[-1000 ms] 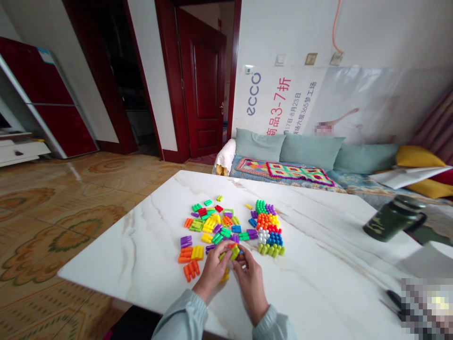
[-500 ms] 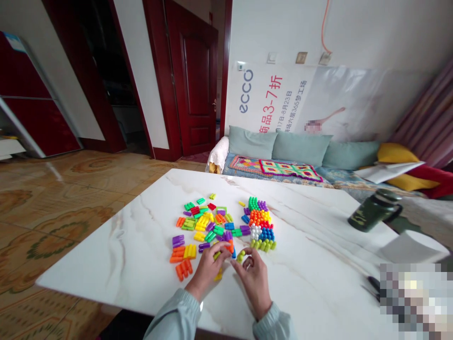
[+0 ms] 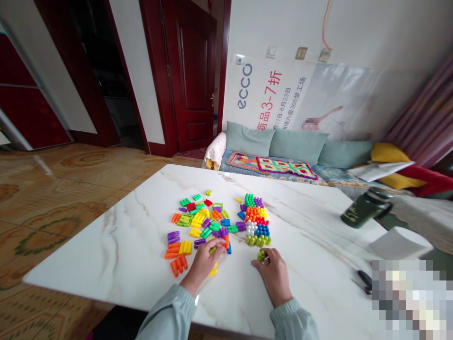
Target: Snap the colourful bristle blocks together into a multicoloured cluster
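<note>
My right hand (image 3: 273,273) is closed in a pinch on a yellow-green knobbed plastic toy piece (image 3: 261,255), just in front of a block of such pieces. In that block, a yellow-green row (image 3: 258,241) lies nearest me, with white knobs (image 3: 251,228) and blue knobs (image 3: 262,230) behind it. My left hand (image 3: 204,262) is bent around a yellow-green plastic toy piece (image 3: 212,250), mostly hidden by the fingers. Beside its fingertips are an orange piece (image 3: 226,242) and a blue piece (image 3: 229,248). A yellow piece (image 3: 213,270) shows partly below the palm.
Loose coloured pieces (image 3: 185,247) spread over the left of the white marble-patterned table (image 3: 138,264). At the right stand a dark green flask (image 3: 364,208) and a white paper-like object (image 3: 401,244). A black-handled tool (image 3: 364,279) lies near a pixelated area. A sofa (image 3: 247,163) stands behind.
My right hand has moved right, away from the left hand, carrying the yellow-green knobbed toy piece toward the front of the block. My left hand stays near the loose pieces. The view has shifted slightly.
</note>
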{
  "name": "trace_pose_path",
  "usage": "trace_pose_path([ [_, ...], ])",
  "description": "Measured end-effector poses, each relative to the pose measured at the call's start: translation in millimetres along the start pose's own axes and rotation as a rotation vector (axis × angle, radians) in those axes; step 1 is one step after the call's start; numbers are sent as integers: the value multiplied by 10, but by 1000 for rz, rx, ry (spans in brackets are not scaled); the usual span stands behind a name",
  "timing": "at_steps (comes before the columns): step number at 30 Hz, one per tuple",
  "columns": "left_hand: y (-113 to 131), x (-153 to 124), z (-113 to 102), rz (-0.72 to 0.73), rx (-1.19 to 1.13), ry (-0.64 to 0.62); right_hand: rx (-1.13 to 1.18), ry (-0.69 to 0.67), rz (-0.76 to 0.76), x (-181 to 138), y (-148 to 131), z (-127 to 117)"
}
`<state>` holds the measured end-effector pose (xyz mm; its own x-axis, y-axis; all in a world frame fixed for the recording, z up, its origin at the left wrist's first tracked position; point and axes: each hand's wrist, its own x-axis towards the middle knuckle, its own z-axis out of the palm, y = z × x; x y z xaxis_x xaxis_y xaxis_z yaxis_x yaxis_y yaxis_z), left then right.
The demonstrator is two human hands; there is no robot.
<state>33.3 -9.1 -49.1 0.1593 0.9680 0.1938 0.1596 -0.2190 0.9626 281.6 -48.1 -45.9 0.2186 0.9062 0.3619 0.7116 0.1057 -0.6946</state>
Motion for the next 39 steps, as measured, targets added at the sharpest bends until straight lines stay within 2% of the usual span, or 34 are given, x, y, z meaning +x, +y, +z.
trace_pose_path([
  [4, 23, 2, -1, 0, 23, 5, -18, -23, -3, 11, -28, 17],
  [9, 24, 7, 7, -3, 0, -1, 15, 24, 35, 22, -3, 44],
  [15, -12, 5, 9, -2, -6, -10, 16, 5, -16, 56, -91, 109],
  [25, 152, -38, -38, 32, -28, 26, 29, 105, -52, 98, -115, 207],
  [29, 192, -67, -52, -17, -91, 51, -10, 204, -89, 34, -285, 198],
  [31, 205, -77, -52, -36, -120, 67, 40, 164, -152, -18, -463, 234],
  [36, 173, -90, -53, 18, -80, 103, 170, -138, -365, -145, -1003, 464],
  [39, 124, -90, -60, 87, -35, 93, 118, -170, -457, -184, -1208, 603],
])
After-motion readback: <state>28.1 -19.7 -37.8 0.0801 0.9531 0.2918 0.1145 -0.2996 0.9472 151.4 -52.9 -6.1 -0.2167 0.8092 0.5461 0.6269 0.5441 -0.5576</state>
